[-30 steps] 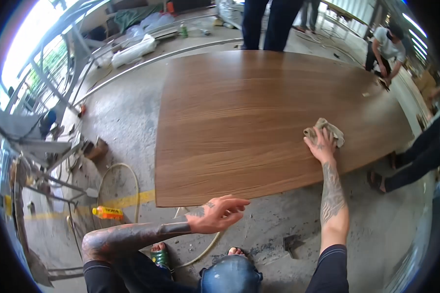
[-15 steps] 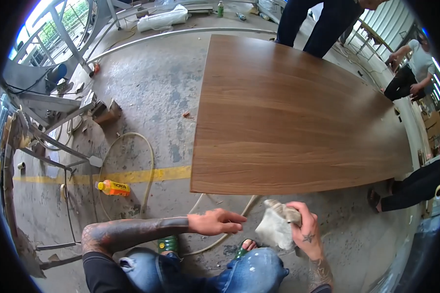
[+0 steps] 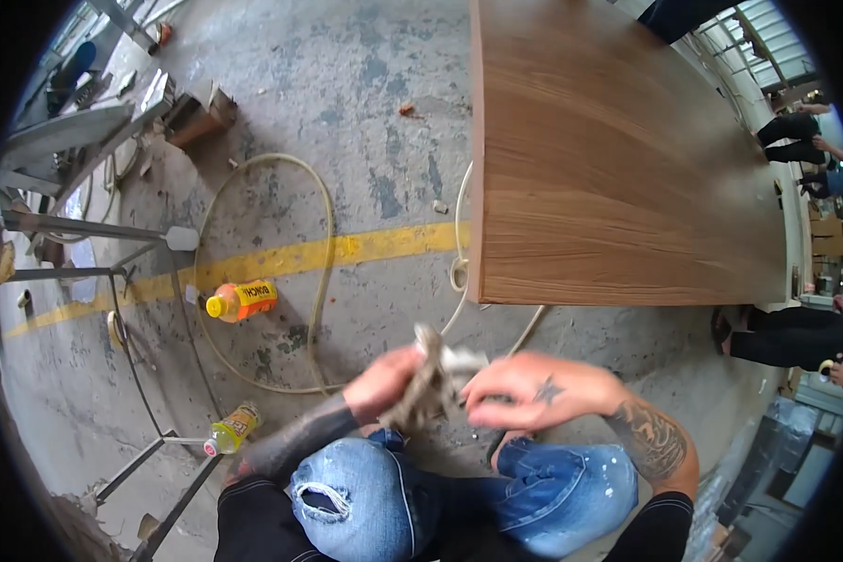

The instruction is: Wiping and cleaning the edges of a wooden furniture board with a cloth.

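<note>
A crumpled, dirty white and grey rag [image 3: 431,375] hangs between my hands above my knees, slightly blurred. My left hand [image 3: 384,379] is closed on its left side. On the other side, my right hand [image 3: 539,389] has its fingers curled against the whiter part of the cloth and seems to grip it. Beyond my hands, to the right, lies a large brown wood-grain panel [image 3: 618,178]. Its near left corner is close to my right hand, and neither hand touches it.
A pale hose [image 3: 330,253] loops on the concrete floor beside an orange bottle [image 3: 244,300] lying down. A yellow-green bottle [image 3: 232,429] is near my left forearm. Metal frames [image 3: 103,229] stand at left. Other people [image 3: 787,347] are around the panel's far and right sides.
Both hands have come together at the rag, which only my right hand held before; my left hand was free. My view has tipped downward and leftward, so the panel appears farther right.
</note>
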The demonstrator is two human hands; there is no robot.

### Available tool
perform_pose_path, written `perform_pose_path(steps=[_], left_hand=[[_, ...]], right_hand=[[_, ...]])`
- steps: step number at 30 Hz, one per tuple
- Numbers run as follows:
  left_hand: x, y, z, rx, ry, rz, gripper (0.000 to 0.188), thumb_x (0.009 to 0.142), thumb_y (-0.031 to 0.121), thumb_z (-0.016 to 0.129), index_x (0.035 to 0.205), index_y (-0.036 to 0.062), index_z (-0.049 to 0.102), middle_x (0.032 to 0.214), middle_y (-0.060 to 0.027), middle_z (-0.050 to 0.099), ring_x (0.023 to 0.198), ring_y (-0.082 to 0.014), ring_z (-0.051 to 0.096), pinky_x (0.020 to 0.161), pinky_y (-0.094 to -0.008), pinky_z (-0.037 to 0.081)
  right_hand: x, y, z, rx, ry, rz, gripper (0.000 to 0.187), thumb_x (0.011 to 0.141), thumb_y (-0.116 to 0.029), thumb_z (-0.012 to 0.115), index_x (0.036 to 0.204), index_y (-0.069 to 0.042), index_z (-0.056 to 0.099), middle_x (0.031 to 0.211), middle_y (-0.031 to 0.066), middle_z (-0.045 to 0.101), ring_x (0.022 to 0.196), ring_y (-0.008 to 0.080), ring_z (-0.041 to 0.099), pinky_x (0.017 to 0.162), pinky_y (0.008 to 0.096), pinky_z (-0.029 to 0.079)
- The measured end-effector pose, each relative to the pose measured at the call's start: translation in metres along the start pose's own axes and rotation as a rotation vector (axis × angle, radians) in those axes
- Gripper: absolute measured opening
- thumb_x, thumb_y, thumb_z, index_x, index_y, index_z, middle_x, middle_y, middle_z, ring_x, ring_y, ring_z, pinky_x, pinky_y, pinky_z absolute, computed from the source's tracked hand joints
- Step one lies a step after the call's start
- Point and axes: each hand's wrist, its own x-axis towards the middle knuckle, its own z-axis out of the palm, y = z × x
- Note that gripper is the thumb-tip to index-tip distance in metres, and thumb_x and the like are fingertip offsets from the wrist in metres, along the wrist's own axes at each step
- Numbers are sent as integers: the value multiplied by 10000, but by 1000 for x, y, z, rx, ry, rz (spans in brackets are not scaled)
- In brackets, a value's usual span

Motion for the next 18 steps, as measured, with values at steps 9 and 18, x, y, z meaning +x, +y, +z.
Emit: perform_pose_path(steps=[9, 18], left_hand=[[128, 173, -44, 116, 435, 724, 415, 1009, 355, 592, 1247, 15, 583, 979, -85, 662, 761, -157, 650, 665, -333, 565], [84, 192, 125, 554, 141, 1584, 720, 839, 32, 522, 1524, -52, 318, 1514, -346, 360, 1327, -529, 387, 1139, -540, 307]], right_hand=[[-36, -49, -46, -275, 546, 226, 269, 955, -217, 630, 1082, 17, 661, 980, 174, 697, 925, 295, 690, 812, 387, 535], [47, -32, -136, 131, 1084, -363, 595, 1056, -332, 550, 1532, -13, 390, 1407, 180, 579, 1307, 264, 551, 1032, 374, 508]])
